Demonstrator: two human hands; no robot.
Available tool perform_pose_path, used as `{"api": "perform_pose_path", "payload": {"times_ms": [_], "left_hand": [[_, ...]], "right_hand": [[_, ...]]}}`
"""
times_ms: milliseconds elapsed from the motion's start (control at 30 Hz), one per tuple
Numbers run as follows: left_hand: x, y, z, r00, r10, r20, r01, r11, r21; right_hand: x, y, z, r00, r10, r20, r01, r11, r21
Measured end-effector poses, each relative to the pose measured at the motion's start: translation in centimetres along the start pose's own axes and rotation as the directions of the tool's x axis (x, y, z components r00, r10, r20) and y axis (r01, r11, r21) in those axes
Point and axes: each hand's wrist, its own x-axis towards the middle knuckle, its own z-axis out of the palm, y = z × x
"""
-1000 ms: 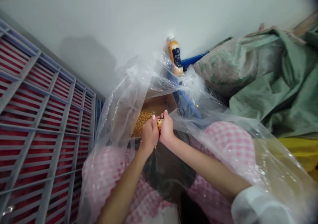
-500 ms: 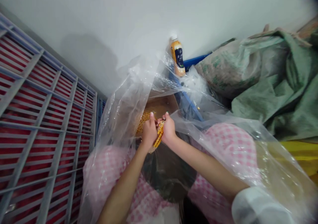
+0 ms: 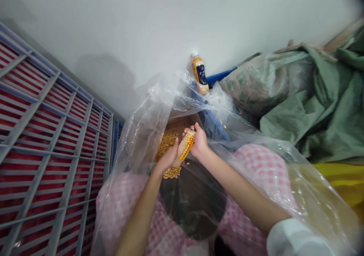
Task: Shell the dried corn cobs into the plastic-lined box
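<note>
My right hand (image 3: 199, 139) is closed around the top of a corn cob (image 3: 186, 149) with yellow kernels left on one strip. Below it, my left hand (image 3: 168, 158) cups the cob's lower end, fingers curled against it. Loose kernels (image 3: 171, 172) drop from under the left hand. Both hands work above a clear plastic sheet (image 3: 148, 131) spread over my lap. A pile of shelled kernels (image 3: 165, 142) lies in a brown box (image 3: 178, 122) just beyond the hands.
A grey metal rack with red slats (image 3: 48, 142) stands on the left. An orange drink bottle (image 3: 199, 74) stands against the white wall. Green woven sacks (image 3: 298, 93) are heaped on the right, with a yellow sack (image 3: 341, 180) beneath them.
The hands parted slightly and the cob came into view, tilted upright. The left hand slid down to its lower end and kernels fell loose.
</note>
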Motion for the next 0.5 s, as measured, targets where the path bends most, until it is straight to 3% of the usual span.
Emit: {"api": "perform_pose_path", "payload": {"times_ms": [67,133,200,267,367,500], "left_hand": [[-0.3,0.1,1.3,0.995,-0.08,0.062,0.088,0.987,-0.133],[-0.4,0.2,2.1,0.995,-0.102,-0.011,0.098,0.976,-0.194],[-0.6,0.4,2.4,0.984,-0.023,-0.176,0.004,0.994,-0.107],[-0.9,0.3,2.6,0.947,0.116,-0.3,-0.104,0.993,0.057],[-1.3,0.1,2.7,0.904,0.254,-0.344,-0.191,0.959,0.207],[-1.2,-0.4,3.0,0.895,0.262,-0.361,-0.196,0.958,0.209]], "right_hand": [[0.4,-0.4,-0.1,0.999,-0.05,-0.018,0.05,0.999,-0.008],[0.7,-0.4,-0.5,0.991,-0.116,-0.064,0.114,0.993,-0.036],[1.0,0.1,-0.9,0.981,-0.146,-0.127,0.137,0.987,-0.081],[1.2,1.0,-1.4,0.983,-0.107,-0.152,0.091,0.99,-0.108],[1.4,2.2,-1.9,0.994,-0.025,-0.103,0.015,0.995,-0.095],[1.8,3.0,-2.0,0.998,-0.065,-0.006,0.064,0.995,-0.083]]}}
